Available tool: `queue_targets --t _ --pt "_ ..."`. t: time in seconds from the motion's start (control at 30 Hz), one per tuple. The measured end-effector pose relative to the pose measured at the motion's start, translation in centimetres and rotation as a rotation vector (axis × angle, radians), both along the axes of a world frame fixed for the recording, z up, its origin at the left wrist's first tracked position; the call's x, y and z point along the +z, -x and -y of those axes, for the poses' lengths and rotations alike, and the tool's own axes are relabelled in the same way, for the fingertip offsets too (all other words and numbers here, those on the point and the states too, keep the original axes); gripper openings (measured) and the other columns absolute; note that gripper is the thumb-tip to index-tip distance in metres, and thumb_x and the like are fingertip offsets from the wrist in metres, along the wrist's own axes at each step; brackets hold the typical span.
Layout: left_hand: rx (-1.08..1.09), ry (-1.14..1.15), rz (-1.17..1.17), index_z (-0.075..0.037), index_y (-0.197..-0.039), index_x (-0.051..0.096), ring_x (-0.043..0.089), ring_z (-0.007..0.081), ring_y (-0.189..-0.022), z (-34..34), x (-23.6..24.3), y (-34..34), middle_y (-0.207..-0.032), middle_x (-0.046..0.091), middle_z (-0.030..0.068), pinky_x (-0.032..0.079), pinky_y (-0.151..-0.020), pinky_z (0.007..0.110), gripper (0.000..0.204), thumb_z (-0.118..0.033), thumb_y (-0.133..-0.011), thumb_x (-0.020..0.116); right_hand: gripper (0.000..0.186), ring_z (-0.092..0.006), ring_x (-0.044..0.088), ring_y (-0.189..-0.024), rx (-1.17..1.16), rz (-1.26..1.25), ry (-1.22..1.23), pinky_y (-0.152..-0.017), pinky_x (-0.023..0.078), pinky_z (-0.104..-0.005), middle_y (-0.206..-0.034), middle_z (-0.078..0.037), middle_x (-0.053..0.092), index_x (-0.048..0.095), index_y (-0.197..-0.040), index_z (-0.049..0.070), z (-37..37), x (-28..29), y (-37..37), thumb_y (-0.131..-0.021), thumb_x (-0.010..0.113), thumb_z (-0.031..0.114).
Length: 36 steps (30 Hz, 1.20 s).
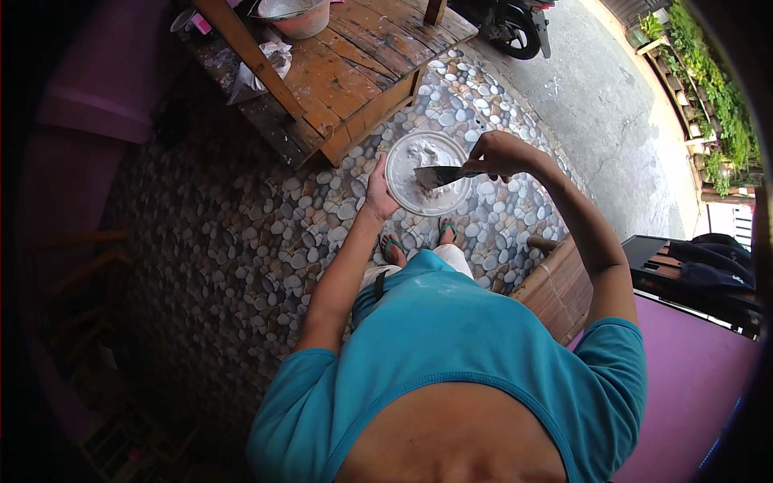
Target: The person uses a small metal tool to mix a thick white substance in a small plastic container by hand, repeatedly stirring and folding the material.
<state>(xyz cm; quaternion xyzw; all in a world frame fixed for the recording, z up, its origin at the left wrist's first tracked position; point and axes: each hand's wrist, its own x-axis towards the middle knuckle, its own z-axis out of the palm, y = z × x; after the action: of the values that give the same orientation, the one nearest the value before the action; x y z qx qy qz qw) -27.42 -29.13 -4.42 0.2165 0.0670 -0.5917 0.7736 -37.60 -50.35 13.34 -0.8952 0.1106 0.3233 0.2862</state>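
My left hand [378, 191] holds a round clear plastic lid [404, 161] by its left rim, in front of my body above the pebble floor. White paste [422, 152] lies heaped on the lid. My right hand [498, 153] grips the handle of a metal putty knife [436, 175]. The flat blade lies across the lid's right half, in the paste. Both forearms reach forward from my teal shirt. My feet in green flip-flops [393, 244] show just below the lid.
A low wooden pallet table [354, 60] stands ahead, with a pinkish bucket [299, 16] and a crumpled plastic bag [259, 68] on it. A motorbike wheel [515, 30] sits on the concrete beyond. A bamboo piece [555, 286] and a purple wall [684, 386] are at my right.
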Motion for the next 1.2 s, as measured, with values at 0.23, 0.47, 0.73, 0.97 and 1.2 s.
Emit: queue_targets --t 0.23,0.47,0.73,0.97,1.2 --pt "0.026 0.014 0.022 -0.005 -0.139 0.037 0.043 0.0318 -0.127 0.1 1.2 0.2 -0.138 0.044 0.0159 0.032 -0.108 0.048 0.059 -0.047 -0.099 0.026 0.018 -0.03 0.065 -0.069 -0.007 0.381 0.317 -0.064 0.05 -0.0405 -0.074 -0.008 0.068 0.073 -0.092 0.018 -0.8 -0.4 0.7 -0.083 0.063 0.03" --pt "0.097 0.045 0.008 -0.005 -0.138 0.038 0.045 0.0308 -0.126 -0.4 0.4 -0.9 -0.137 0.046 0.0159 0.034 -0.107 0.048 0.059 -0.047 -0.099 0.027 0.012 -0.0297 0.062 -0.062 0.072 0.54 0.329 -0.055 0.046 -0.0405 -0.066 -0.01 0.063 0.071 -0.084 0.013 -3.3 -1.0 3.8 -0.08 0.064 0.022" --pt "0.031 -0.038 0.1 -0.002 -0.137 0.038 0.045 0.0309 -0.126 -1.5 2.5 -2.9 -0.137 0.045 0.0173 0.037 -0.105 0.048 0.062 -0.049 -0.098 0.029 0.02 -0.0229 0.063 -0.073 0.065 0.647 0.269 -0.064 0.048 -0.0349 -0.082 -0.006 0.068 0.07 -0.097 0.014 3.1 1.2 4.8 -0.077 0.072 0.017" --pt "-0.12 -0.042 0.16 -0.001 -0.135 0.041 0.05 0.0276 -0.122 -3.2 3.1 -5.1 -0.134 0.049 0.0157 0.038 -0.105 0.042 0.056 -0.043 -0.099 0.032 0.029 -0.0227 0.063 -0.076 0.112 0.632 0.224 -0.065 0.047 -0.0359 -0.084 -0.003 0.068 0.07 -0.103 0.02 5.3 -1.7 3.0 -0.074 0.073 0.019" --pt "-0.23 -0.053 0.161 -0.001 -0.135 0.04 0.05 0.0281 -0.121 -2.2 4.0 -4.6 -0.132 0.049 0.0174 0.041 -0.103 0.044 0.06 -0.047 -0.099 0.029 0.032 -0.0225 0.061 -0.081 0.143 0.614 0.087 -0.073 0.047 -0.0366 -0.087 -0.003 0.067 0.069 -0.105 0.019 4.3 -4.3 -0.1 -0.073 0.074 0.018"
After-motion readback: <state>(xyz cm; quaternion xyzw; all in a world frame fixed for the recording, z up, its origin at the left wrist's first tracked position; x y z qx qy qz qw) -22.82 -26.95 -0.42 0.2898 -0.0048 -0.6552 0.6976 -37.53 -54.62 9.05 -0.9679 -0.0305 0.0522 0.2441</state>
